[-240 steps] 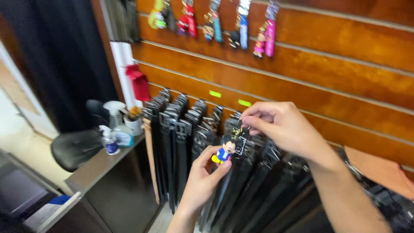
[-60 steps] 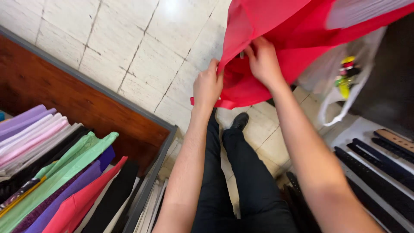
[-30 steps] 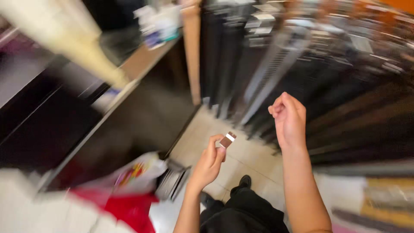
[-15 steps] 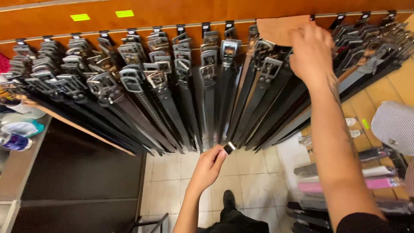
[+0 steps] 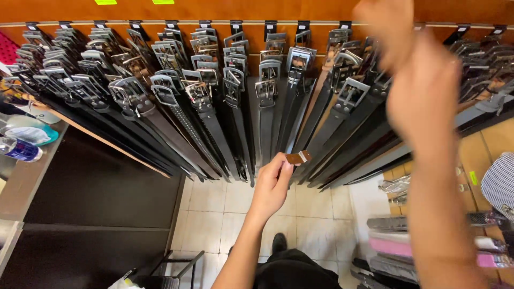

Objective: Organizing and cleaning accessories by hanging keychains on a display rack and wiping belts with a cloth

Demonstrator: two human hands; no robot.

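My left hand [image 5: 270, 187] is held out low in front of me and pinches the brown, metal-capped end of a belt [image 5: 297, 157] between thumb and fingers. That end sits just below a long row of dark belts with silver buckles [image 5: 214, 107], which hang from hooks on an orange-brown slatted wall [image 5: 225, 12]. My right hand [image 5: 423, 91] is raised at the upper right in front of the hanging buckles. It is heavily blurred, so I cannot make out whether it grips anything.
A grey counter [image 5: 24, 187] at the left carries bottles and a teal object [image 5: 24, 140], with a dark cabinet [image 5: 96, 203] below. Folded goods and packaged belts [image 5: 396, 246] lie at the lower right. My shoe [image 5: 278, 243] stands on pale floor tiles [image 5: 214, 214].
My right hand has come away from the tan piece at the hooks and moved down toward the camera, now blurred. My left hand has risen slightly with the belt end.
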